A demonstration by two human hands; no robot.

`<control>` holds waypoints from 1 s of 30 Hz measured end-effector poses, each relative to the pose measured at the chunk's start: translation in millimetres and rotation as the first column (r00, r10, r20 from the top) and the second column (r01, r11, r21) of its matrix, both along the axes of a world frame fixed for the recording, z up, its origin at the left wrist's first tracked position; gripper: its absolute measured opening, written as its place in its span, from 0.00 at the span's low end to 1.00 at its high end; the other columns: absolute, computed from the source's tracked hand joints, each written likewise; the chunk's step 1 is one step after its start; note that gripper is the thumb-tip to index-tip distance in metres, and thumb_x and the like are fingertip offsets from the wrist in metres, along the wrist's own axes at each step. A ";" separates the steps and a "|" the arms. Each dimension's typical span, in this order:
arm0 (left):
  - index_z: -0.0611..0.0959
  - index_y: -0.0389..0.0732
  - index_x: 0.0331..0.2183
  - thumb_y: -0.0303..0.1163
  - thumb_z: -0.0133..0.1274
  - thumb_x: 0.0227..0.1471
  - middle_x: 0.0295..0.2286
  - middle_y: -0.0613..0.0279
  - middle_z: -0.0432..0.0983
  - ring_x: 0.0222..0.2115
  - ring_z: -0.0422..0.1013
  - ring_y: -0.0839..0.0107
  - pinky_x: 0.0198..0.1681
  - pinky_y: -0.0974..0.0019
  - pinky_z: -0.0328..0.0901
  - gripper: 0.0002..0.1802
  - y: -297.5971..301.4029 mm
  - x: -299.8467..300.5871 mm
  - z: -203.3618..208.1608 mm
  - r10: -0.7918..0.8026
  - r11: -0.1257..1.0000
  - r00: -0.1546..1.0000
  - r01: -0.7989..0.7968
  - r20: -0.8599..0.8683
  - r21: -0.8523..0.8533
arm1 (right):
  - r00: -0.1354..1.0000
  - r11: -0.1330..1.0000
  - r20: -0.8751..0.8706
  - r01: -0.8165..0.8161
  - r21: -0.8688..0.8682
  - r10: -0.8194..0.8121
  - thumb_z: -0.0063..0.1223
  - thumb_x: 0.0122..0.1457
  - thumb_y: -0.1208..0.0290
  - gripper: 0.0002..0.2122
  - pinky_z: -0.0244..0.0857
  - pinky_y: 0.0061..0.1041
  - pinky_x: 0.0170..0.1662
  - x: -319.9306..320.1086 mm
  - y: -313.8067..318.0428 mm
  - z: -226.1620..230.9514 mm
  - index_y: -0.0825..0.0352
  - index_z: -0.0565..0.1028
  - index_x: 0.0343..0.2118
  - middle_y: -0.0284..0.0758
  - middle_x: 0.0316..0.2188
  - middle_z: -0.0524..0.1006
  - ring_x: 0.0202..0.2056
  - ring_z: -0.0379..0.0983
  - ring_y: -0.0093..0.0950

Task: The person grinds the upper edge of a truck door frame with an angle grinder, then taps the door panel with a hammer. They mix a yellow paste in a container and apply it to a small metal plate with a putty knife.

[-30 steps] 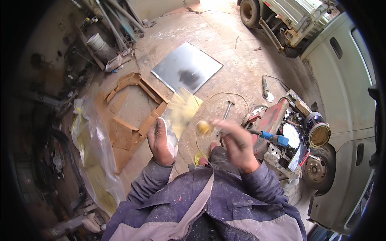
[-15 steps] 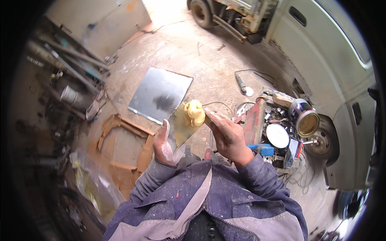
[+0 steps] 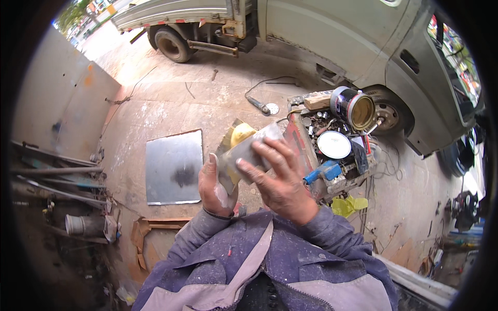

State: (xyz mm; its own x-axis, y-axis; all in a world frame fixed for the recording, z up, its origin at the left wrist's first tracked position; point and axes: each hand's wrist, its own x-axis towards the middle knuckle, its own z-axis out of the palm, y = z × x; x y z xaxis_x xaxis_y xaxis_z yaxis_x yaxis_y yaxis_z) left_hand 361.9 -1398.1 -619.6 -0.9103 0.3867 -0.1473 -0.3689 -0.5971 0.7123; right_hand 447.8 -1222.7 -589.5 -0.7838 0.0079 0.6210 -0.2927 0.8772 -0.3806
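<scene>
On the floor (image 3: 124, 132), a sheet (image 3: 168, 160) is laid. Beyond it, a truck (image 3: 316, 31) is parked; nearer, cardboard (image 3: 140, 233) is spread; to its near left, a bucket (image 3: 75, 225) is set. To its right, the left hand (image 3: 216, 192), right hand (image 3: 285, 186) and a stand (image 3: 301, 140) bearing a lid (image 3: 333, 144) are found in turn.

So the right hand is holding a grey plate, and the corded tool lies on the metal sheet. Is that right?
Not quite: the head view shows the corded tool on the floor, apart from the metal sheet. The right hand is holding a grey plate.
</scene>
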 end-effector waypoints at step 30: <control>0.79 0.31 0.58 0.44 0.45 0.78 0.55 0.49 0.81 0.55 0.79 0.57 0.63 0.54 0.71 0.25 -40.4 -27.9 -34.5 -0.418 0.883 0.906 0.423 -0.072 0.204 | 0.957 0.258 -0.266 -0.230 -0.938 -0.117 0.47 0.79 0.74 0.19 0.73 0.26 0.60 24.3 -38.0 12.0 0.71 0.71 0.69 0.38 0.58 0.81 0.57 0.79 0.27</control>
State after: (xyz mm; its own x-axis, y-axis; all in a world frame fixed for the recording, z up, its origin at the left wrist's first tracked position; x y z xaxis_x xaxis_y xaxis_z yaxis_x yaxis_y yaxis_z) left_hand 334.0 -1438.5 -654.1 -0.6577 0.7533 0.0006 -0.6024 -0.5264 0.6000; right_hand 472.1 -1260.7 -577.6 -0.6411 0.6890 0.3381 -0.5493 -0.1044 -0.8291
